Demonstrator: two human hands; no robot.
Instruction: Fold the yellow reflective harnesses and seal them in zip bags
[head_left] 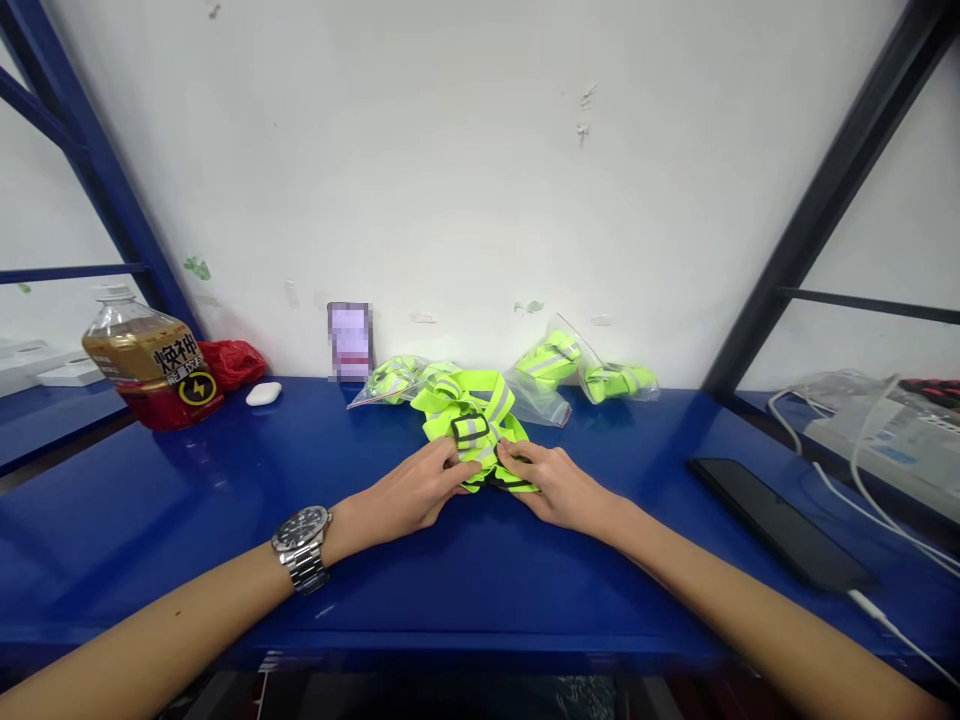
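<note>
A bunched neon-yellow reflective vest (491, 395), made of straps with grey reflective strips and black edging, lies at the middle of the blue table. My left hand (429, 482), with a metal watch (301, 540) on its wrist, pinches the near left part of it, beside a black-framed buckle (470, 430). On the near right side, my right hand (553, 484) grips the same vest between thumb and fingers. Some fingertips of both hands are hidden in the folds.
Behind the vest lie clear bags with more yellow strapping (555, 360), (619, 380). A phone (350, 342) leans on the wall. Left are a drink bottle (154, 360), red plastic bag (234, 362) and white case (264, 393). A cabled black phone (780, 522) lies right.
</note>
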